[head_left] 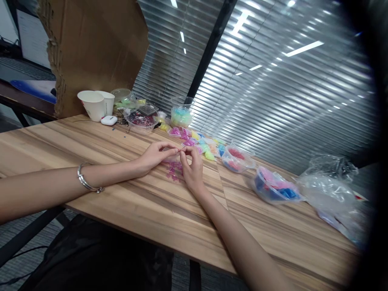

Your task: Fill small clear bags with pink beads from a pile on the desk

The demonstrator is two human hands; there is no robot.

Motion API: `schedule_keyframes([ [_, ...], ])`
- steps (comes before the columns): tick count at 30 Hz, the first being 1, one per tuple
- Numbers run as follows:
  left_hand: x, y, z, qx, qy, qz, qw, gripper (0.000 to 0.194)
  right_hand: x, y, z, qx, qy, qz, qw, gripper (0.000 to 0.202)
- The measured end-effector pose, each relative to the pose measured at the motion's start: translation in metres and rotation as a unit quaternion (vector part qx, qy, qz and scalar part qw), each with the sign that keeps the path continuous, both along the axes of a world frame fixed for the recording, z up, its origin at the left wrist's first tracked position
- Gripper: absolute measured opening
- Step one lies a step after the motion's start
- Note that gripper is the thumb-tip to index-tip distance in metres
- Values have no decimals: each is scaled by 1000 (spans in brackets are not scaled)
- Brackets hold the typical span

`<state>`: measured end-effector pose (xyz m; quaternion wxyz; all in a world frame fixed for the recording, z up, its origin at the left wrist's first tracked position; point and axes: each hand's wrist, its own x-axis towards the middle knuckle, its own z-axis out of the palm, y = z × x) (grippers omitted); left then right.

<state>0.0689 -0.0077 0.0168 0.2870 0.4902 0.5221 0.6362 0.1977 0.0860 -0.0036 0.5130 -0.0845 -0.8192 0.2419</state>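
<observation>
My left hand (157, 157) and my right hand (192, 165) meet over the table, thumbs and fingers pinched close together. Between the fingertips shows a tiny reddish bit, too small to name. A silver bangle (83, 180) circles my left wrist. Just below the hands, small pink-purple pieces (173, 171) lie scattered on the wood. Behind them, partly hidden by the fingers, is a clear bag or dish with pink contents. Small bags of pink pieces (189, 142) and a bag of yellow-green pieces (209, 155) lie just beyond my right hand.
White paper cups (92, 106), an earbud case (109, 120) and a clear bowl of dark red beads (142, 121) stand at the back left. Rightward are a tub with red pieces (236, 153), a bowl with blue and pink bags (274, 188) and crumpled plastic (330, 190). Cardboard (97, 48) rises behind.
</observation>
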Motion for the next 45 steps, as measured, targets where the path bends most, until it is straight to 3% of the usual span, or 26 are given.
schedule_keyframes([
  [45,-2,-1,-3,-17,-36,-27,999,29,4,-4,3,36,19,-23,999,2],
])
